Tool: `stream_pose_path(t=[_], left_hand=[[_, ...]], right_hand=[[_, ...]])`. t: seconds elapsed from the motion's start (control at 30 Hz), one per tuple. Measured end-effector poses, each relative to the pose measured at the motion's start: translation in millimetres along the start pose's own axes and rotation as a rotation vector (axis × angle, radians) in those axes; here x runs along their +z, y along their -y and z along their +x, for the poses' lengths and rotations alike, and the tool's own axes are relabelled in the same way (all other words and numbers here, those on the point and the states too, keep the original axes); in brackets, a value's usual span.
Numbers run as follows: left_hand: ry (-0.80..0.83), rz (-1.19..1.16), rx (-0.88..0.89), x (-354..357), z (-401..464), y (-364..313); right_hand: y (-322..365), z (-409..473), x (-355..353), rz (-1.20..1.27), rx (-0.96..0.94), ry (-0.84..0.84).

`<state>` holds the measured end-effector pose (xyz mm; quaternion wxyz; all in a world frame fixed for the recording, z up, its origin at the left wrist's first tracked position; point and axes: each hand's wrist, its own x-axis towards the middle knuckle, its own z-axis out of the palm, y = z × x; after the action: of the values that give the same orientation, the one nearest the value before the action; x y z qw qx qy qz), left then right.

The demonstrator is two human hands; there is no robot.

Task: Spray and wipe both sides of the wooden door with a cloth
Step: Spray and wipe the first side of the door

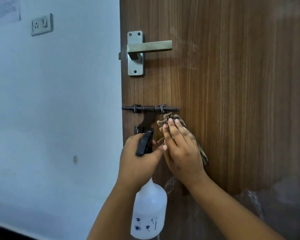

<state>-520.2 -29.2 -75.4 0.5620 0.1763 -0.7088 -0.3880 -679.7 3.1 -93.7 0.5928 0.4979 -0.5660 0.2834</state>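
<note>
A brown cloth (180,129) is pressed flat under the right hand (182,151), fingers (173,126) straight, against the wooden door (232,101), just below the latch bolt (149,108). At nine o'clock, the spray bottle (149,205) is gripped by the left hand (139,160). Firm strokes along the grain would probably be best.

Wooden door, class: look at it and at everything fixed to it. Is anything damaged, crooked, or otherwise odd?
Nothing looks broken. The lever handle sits level and the sliding bolt is horizontal. Only a faint hazy patch low on the wooden door, at the right, stands out.
</note>
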Motion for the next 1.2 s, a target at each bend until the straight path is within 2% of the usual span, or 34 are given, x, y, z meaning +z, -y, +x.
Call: stream_pose_path(t=[0.1,0.23,0.3,0.37,0.43,0.6,0.67,0.77,0.9,0.97,1.1,1.2], left_hand=[[-0.052,0.13,0.02,4,-1,0],[-0.057,0.086,0.037,3,-4,-1],[-0.13,0.092,-0.007,-1,-2,0],[-0.147,0.087,-0.079,-4,-3,1],[-0.111,0.096,-0.113,-4,-6,-1],[-0.059,0.066,-0.063,7,-11,-3],[-0.057,0.052,-0.029,11,-13,-7],[-0.078,0.022,-0.016,8,-17,-14],[-0.03,0.042,0.041,-6,-21,-31],[-0.032,0.008,0.067,-11,-22,-40],[-0.059,-0.026,0.046,-11,-24,-50],[-0.067,-0.023,0.016,-10,-27,-50]], right_hand=[[2,4,1,0.072,-0.146,0.047],[-16,5,-3,0.115,-0.416,0.192],[-36,2,-13,0.069,-0.63,0.273],[-57,3,-24,0.046,-0.704,0.293],[-72,7,-30,0.034,-0.601,0.22],[-60,-1,-30,0.034,0.038,-0.061],[-44,-7,-24,0.044,0.142,-0.095],[-41,-10,-23,0.042,0.073,-0.055],[-39,12,-26,0.037,-0.257,0.09],[-27,33,-19,0.069,-0.354,0.134],[0,59,-7,0.06,-0.324,0.087],[8,37,-7,0.126,-0.32,0.008]])
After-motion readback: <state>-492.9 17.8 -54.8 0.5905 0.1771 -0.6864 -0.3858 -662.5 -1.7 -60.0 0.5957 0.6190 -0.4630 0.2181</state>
